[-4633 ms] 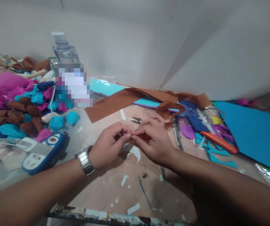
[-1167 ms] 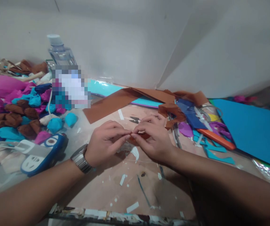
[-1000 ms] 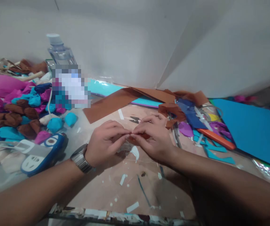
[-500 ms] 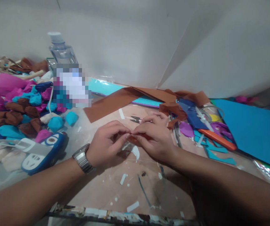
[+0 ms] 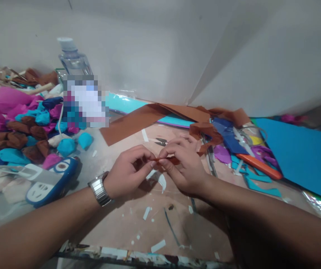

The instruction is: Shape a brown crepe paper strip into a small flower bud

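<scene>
My left hand (image 5: 129,168), with a metal watch (image 5: 100,188) at its wrist, pinches one end of a small strip of brown crepe paper (image 5: 172,160). Thumb and finger of my right hand (image 5: 187,164) grip the same strip close beside, so the fingertips of both hands nearly touch. Part of the strip is hidden behind my right fingers. Just beyond the hands lie the dark blades of a pair of scissors (image 5: 161,142), their handles covered by my right hand. White scraps (image 5: 159,179) lie on the table below the pinched paper.
At left are a heap of crumpled coloured paper (image 5: 15,140), a blue-and-white power strip (image 5: 51,183) and a water bottle (image 5: 75,61). Brown paper (image 5: 132,125) stretches along the back. To the right lie an orange cutter (image 5: 258,166) and blue sheets (image 5: 303,153).
My right fingers have lifted and shifted slightly, so more of the brown strip shows between the hands. Both hands still pinch it in nearly the same place.
</scene>
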`<state>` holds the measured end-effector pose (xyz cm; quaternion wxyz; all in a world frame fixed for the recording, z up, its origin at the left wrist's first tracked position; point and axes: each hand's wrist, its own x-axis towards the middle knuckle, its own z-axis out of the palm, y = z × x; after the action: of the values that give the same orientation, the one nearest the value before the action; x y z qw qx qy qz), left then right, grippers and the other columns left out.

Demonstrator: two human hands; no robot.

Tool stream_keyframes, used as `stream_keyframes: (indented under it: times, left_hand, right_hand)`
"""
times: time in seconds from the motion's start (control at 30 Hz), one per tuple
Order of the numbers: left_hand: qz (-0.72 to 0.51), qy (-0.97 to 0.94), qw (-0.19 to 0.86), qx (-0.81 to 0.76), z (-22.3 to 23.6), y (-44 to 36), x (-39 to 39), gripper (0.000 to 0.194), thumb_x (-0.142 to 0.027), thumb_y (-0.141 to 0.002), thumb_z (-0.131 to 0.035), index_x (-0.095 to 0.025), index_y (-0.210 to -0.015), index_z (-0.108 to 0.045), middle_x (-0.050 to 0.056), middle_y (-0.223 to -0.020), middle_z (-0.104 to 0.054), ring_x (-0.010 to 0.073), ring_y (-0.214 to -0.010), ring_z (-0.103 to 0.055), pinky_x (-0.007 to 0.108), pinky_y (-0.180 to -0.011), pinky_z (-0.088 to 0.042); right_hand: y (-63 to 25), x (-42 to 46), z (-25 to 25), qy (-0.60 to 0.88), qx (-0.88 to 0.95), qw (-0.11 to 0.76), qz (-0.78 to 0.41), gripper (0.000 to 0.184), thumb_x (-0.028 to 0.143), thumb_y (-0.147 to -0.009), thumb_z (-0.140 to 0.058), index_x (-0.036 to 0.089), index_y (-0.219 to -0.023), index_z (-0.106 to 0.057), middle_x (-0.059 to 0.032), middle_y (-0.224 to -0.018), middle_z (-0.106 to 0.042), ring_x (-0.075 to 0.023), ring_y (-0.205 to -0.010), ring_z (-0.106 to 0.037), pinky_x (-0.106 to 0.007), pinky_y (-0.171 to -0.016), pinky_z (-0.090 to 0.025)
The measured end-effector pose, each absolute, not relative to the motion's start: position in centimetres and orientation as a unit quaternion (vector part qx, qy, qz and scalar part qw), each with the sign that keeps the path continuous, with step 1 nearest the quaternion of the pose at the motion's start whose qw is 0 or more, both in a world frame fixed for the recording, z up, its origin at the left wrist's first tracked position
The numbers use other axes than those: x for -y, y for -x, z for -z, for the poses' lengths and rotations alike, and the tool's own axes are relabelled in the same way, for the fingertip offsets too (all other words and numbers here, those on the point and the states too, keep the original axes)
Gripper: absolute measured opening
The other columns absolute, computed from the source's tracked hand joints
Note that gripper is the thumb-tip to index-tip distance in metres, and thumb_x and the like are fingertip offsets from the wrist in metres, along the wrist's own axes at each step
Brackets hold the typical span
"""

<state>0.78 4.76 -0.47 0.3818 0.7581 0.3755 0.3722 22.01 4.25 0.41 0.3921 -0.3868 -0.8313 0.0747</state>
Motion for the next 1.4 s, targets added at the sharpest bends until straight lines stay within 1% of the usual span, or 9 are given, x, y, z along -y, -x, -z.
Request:
stream_keyframes:
  times: [0.13,0.33,0.47,0.63,0.83,1.0,1.17,1.3,1.4]
  left_hand:
    - [-0.365,-0.754,0.402,-0.370,0.47,-0.83,-4.70,0.015,-0.029,-0.098,-0.060,-0.016,-0.092,-0.066,0.003,-0.086,-0.065,0.0120,-0.072,-0.056,0.026,-0.066,-0.046]
    - [-0.375,-0.750,0.424,-0.343,0.43,-0.87,-4.80,0.019,-0.026,-0.101,-0.054,-0.017,-0.091,-0.067,0.004,-0.090,-0.067,0.0138,-0.082,-0.061,0.028,-0.076,-0.049]
    - [-0.373,-0.748,0.419,-0.355,0.42,-0.87,-4.85,0.021,-0.026,-0.102,-0.053,-0.017,-0.088,-0.066,0.004,-0.087,-0.066,0.0141,-0.081,-0.062,0.027,-0.072,-0.049]
    - [-0.371,-0.751,0.412,-0.358,0.47,-0.86,-4.84,0.020,-0.026,-0.101,-0.053,-0.017,-0.089,-0.066,0.004,-0.088,-0.067,0.0143,-0.080,-0.062,0.026,-0.071,-0.049]
    - [-0.366,-0.745,0.420,-0.367,0.35,-0.92,-4.73,0.022,-0.028,-0.102,-0.050,-0.017,-0.087,-0.061,0.004,-0.087,-0.066,0.0137,-0.076,-0.059,0.026,-0.066,-0.047]
    - [-0.356,-0.758,0.401,-0.371,0.49,-0.93,-4.63,0.021,-0.027,-0.102,-0.049,-0.017,-0.090,-0.062,0.003,-0.086,-0.065,0.0150,-0.079,-0.061,0.027,-0.069,-0.048]
    - [-0.398,-0.754,0.377,-0.362,0.70,-0.80,-4.60,0.015,-0.024,-0.101,-0.052,-0.019,-0.111,-0.062,0.007,-0.105,-0.067,0.0175,-0.092,-0.064,0.032,-0.081,-0.052]
    - [-0.414,-0.789,0.306,-0.335,0.23,-0.70,-4.50,0.011,-0.020,-0.097,-0.057,-0.018,-0.105,-0.064,0.008,-0.103,-0.066,0.0184,-0.094,-0.061,0.033,-0.083,-0.051]
    - [-0.407,-0.807,0.284,-0.320,0.03,-0.71,-4.49,0.010,-0.019,-0.095,-0.060,-0.017,-0.102,-0.066,0.007,-0.102,-0.067,0.0182,-0.095,-0.061,0.034,-0.087,-0.050]
  right_hand:
    - [-21.98,-4.22,-0.36,0.392,0.833,0.378,-0.095,0.010,0.030,-0.100,-0.056,0.024,-0.095,-0.061,-0.0007,-0.090,-0.070,-0.0212,-0.098,-0.061,-0.047,-0.103,-0.028]
    - [-21.98,-4.23,-0.25,0.389,0.837,0.369,-0.108,0.011,0.031,-0.100,-0.052,0.024,-0.095,-0.058,-0.0013,-0.093,-0.071,-0.0221,-0.100,-0.060,-0.048,-0.102,-0.029]
    - [-22.01,-4.23,-0.18,0.387,0.840,0.363,-0.114,0.011,0.030,-0.100,-0.051,0.024,-0.094,-0.057,-0.0016,-0.095,-0.072,-0.0221,-0.101,-0.059,-0.047,-0.101,-0.029]
    - [-21.99,-4.32,-0.14,0.385,0.846,0.352,-0.112,0.010,0.029,-0.101,-0.049,0.024,-0.095,-0.055,-0.0019,-0.096,-0.071,-0.0226,-0.102,-0.059,-0.047,-0.101,-0.029]
    - [-21.84,-4.32,-0.31,0.381,0.853,0.340,-0.109,0.012,0.029,-0.102,-0.044,0.023,-0.093,-0.050,-0.0020,-0.095,-0.070,-0.0226,-0.100,-0.058,-0.047,-0.098,-0.029]
    - [-21.85,-4.39,-0.26,0.385,0.860,0.319,-0.104,0.014,0.030,-0.103,-0.041,0.023,-0.092,-0.049,-0.0024,-0.097,-0.069,-0.0221,-0.100,-0.057,-0.047,-0.099,-0.027]
    - [-21.95,-4.43,0.04,0.383,0.865,0.313,-0.087,0.012,0.029,-0.104,-0.041,0.024,-0.096,-0.048,-0.0023,-0.101,-0.069,-0.0220,-0.102,-0.057,-0.049,-0.104,-0.025]
    - [-21.95,-4.35,0.01,0.386,0.866,0.305,-0.085,0.015,0.032,-0.105,-0.040,0.024,-0.095,-0.049,-0.0023,-0.100,-0.068,-0.0224,-0.103,-0.057,-0.048,-0.103,-0.025]
    - [-21.89,-4.29,-0.24,0.388,0.866,0.302,-0.094,0.016,0.032,-0.104,-0.041,0.023,-0.094,-0.049,-0.0017,-0.098,-0.067,-0.0216,-0.100,-0.057,-0.048,-0.103,-0.024]
